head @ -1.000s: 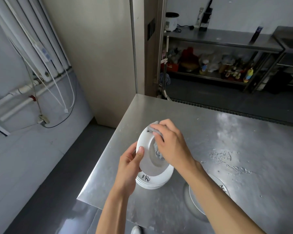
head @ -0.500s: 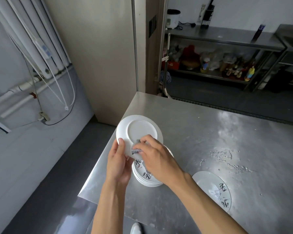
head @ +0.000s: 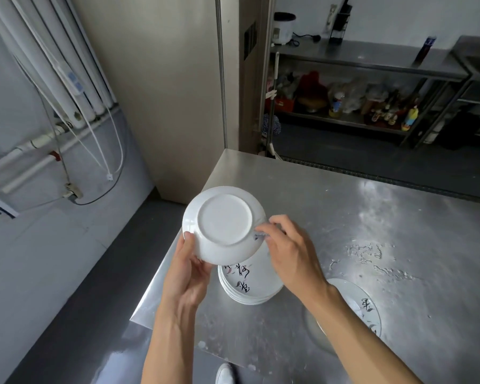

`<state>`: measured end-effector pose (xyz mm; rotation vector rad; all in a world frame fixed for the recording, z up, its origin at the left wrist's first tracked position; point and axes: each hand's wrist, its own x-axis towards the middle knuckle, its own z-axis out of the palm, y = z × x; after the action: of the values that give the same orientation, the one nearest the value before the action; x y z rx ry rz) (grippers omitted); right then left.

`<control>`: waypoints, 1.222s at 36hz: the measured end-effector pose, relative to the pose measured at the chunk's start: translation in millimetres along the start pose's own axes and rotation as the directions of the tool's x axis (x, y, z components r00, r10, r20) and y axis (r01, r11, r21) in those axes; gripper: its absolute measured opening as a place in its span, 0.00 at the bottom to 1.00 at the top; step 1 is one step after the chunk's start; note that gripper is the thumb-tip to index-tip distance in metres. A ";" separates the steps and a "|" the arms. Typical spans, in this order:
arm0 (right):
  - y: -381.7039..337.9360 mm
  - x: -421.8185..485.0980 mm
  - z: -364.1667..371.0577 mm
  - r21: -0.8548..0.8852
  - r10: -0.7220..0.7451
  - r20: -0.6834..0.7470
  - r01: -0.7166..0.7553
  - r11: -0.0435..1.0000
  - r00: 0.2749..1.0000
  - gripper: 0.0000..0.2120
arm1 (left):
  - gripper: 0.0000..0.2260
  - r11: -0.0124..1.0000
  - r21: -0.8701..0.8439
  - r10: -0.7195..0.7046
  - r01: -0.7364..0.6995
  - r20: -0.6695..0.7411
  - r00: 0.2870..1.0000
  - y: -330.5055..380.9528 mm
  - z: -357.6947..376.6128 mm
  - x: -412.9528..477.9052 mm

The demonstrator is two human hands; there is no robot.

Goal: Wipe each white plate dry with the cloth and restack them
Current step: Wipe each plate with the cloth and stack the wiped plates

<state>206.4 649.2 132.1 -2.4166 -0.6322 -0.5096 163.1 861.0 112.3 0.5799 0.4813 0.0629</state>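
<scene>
White plate (head: 224,224), underside up, over plate stack (head: 247,281); left hand (head: 187,275) grips its 7 o'clock rim, right hand (head: 288,250) pinches what looks like cloth (head: 259,236) at 3 o'clock. Right forearm (head: 372,336) half-hides lone plate (head: 360,296), 4 o'clock.

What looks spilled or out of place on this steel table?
Water droplets are scattered over the stainless steel table, right of the stack of white printed plates. One white printed plate lies alone, apart from the stack, partly under the right forearm. The held white plate looks intact.
</scene>
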 end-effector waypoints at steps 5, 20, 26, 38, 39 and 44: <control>8.3 17.6 -12.8 -0.035 0.056 -0.044 -0.058 0.998 0.997 0.11 | 0.15 0.982 0.186 -0.056 0.036 0.104 0.993 -5.0 -0.7 -8.0; -30.7 35.4 6.2 -0.068 -0.195 0.032 0.197 0.978 0.980 0.05 | 0.18 0.908 0.419 -0.078 -0.021 0.218 0.973 -28.7 26.3 -21.0; -44.3 29.5 18.9 -0.093 -0.237 0.073 0.243 0.965 0.969 0.07 | 0.16 0.945 0.327 -0.045 -0.021 0.193 0.980 -28.7 23.1 -17.9; -40.3 11.3 22.8 -0.078 -0.321 0.131 0.333 0.940 0.938 0.08 | 0.14 0.997 0.063 0.024 -0.032 0.117 0.993 -14.7 15.0 -6.2; -37.4 9.9 22.8 -0.070 -0.320 0.126 0.331 0.941 0.939 0.08 | 0.14 0.998 0.057 0.018 -0.024 0.109 0.994 -13.9 13.3 -5.4; -21.5 1.1 19.4 -0.028 -0.274 0.095 0.278 0.960 0.957 0.08 | 0.14 0.998 0.066 0.004 -0.006 0.019 1.000 -11.8 11.0 -2.7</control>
<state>199.8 677.0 127.4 -2.4127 -1.0175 -0.5316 164.7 845.0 115.0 0.6456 0.4654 0.0467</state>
